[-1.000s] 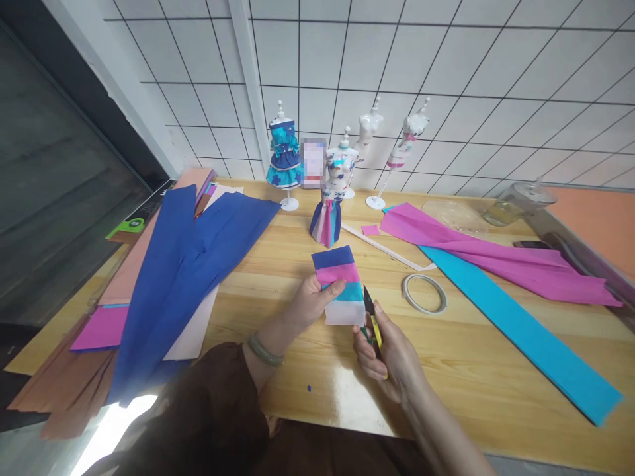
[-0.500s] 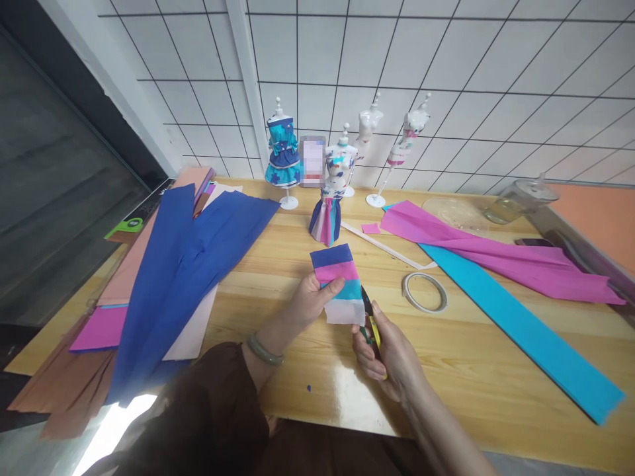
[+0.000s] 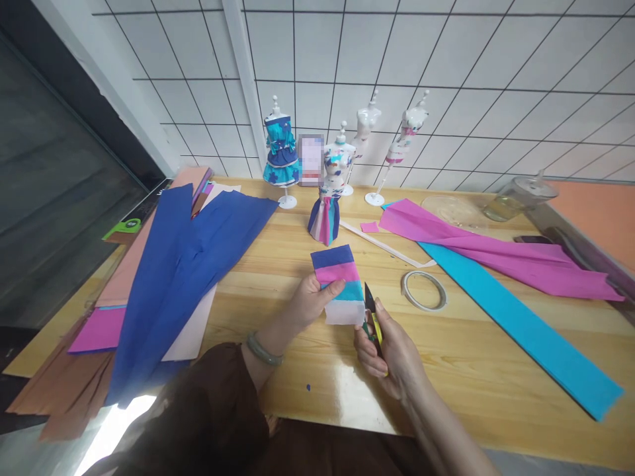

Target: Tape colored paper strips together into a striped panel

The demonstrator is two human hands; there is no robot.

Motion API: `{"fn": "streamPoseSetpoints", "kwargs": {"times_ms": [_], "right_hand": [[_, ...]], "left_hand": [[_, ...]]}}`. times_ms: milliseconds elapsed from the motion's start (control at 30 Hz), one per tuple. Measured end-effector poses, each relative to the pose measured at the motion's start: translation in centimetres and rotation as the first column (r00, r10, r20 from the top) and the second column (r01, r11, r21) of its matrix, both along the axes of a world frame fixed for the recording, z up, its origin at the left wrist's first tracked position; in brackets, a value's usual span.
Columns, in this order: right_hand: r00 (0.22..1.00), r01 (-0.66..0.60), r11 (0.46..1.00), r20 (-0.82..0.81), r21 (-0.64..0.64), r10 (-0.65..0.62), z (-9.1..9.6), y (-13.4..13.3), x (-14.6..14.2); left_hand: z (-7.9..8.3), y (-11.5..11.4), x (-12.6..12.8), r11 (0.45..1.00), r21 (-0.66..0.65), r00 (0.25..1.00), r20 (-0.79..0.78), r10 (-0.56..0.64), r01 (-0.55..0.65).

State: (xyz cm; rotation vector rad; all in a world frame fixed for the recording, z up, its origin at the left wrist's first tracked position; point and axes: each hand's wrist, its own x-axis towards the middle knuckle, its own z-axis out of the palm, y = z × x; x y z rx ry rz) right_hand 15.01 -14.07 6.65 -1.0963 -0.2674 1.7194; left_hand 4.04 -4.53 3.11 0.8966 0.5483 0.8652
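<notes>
Between the thumb and fingers of my left hand [image 3: 313, 299] is a small striped piece of crepe paper [image 3: 338, 272], banded dark blue, pink, turquoise and white. My right hand [image 3: 389, 347] is wrapped round a pair of scissors [image 3: 373, 314] with yellow and green handles. Their dark blades point up and away from me, just right of the paper's edge. Beyond the paper stands a mini dress form [image 3: 340, 158] wearing a striped skirt [image 3: 325, 221] in similar colours.
Dark blue crepe paper [image 3: 193, 264] spreads over other sheets at left. A tape roll [image 3: 424, 291], pink crepe paper [image 3: 486, 248] and a turquoise strip [image 3: 526, 330] lie right. A form in a blue dress [image 3: 282, 152] stands behind, near a phone [image 3: 311, 158] and a glass pot [image 3: 518, 198].
The scissors and my right hand have shifted slightly right, opening a small gap between the blades and the striped paper. My left hand holds the paper as before.
</notes>
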Motion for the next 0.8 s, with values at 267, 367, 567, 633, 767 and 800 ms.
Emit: {"fn": "streamPoseSetpoints", "kwargs": {"times_ms": [267, 367, 567, 633, 767, 800], "right_hand": [[1.000, 0.005, 1.000, 0.026, -0.006, -0.005, -0.38, -0.05, 0.02], [1.000, 0.009, 1.000, 0.019, -0.001, -0.009, -0.32, -0.01, -0.01], [1.000, -0.012, 1.000, -0.025, 0.008, 0.012, 0.15, 0.19, -0.07], [1.000, -0.009, 1.000, -0.028, 0.017, 0.009, 0.24, 0.29, -0.01], [1.000, 0.011, 1.000, -0.021, 0.015, -0.011, 0.39, 0.51, 0.16], [1.000, 0.017, 1.000, -0.015, 0.011, -0.017, 0.41, 0.55, 0.19]], "left_hand": [[0.20, -0.01, -0.04, 1.000, 0.029, 1.000, -0.008, 0.005, -0.004], [0.19, 0.01, -0.05, 0.999, 0.036, 1.000, -0.006, 0.011, -0.011], [0.33, -0.18, -0.11, 1.000, 0.010, 1.000, -0.008, -0.030, 0.030], [0.38, -0.23, -0.13, 0.999, 0.016, 0.999, -0.033, -0.042, 0.042], [0.33, -0.26, -0.09, 0.998, 0.029, 0.998, -0.039, -0.045, 0.047], [0.30, -0.26, -0.08, 0.998, 0.032, 0.998, -0.035, -0.044, 0.045]]}}
